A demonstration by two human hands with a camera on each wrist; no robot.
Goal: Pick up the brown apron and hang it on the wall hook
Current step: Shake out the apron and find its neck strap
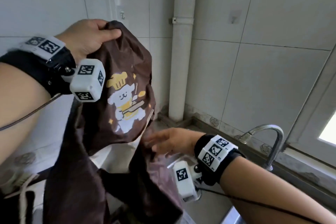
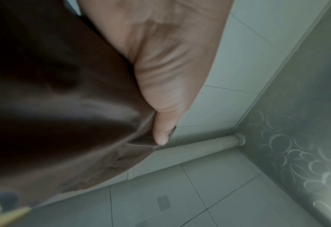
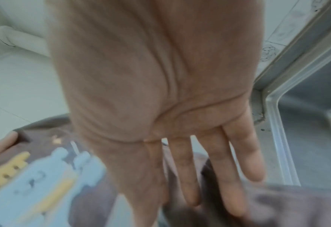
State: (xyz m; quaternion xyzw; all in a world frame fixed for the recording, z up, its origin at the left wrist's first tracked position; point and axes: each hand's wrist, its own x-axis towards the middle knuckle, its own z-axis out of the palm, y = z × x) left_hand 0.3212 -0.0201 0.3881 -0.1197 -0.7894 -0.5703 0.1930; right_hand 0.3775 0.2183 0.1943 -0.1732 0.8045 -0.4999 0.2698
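Note:
The brown apron [image 1: 125,63] with a white-and-yellow chef dog print hangs from my left hand [image 1: 91,36], which grips its bunched top edge just below a small metal wall hook [image 1: 122,14]. In the left wrist view my thumb [image 2: 160,135] pinches the apron fabric [image 2: 63,107]. My right hand [image 1: 163,142] is lower, fingers straight, touching the apron's lower folds. In the right wrist view the flat fingers [image 3: 234,176] lie against the cloth [image 3: 277,212], next to the print [image 3: 44,176].
A white vertical pipe [image 1: 181,51] runs down the tiled corner. A second hook [image 1: 234,17] is on the right wall. A steel faucet [image 1: 269,136] and sink [image 3: 306,130] lie below right, with a window frame [image 1: 318,105] beside them.

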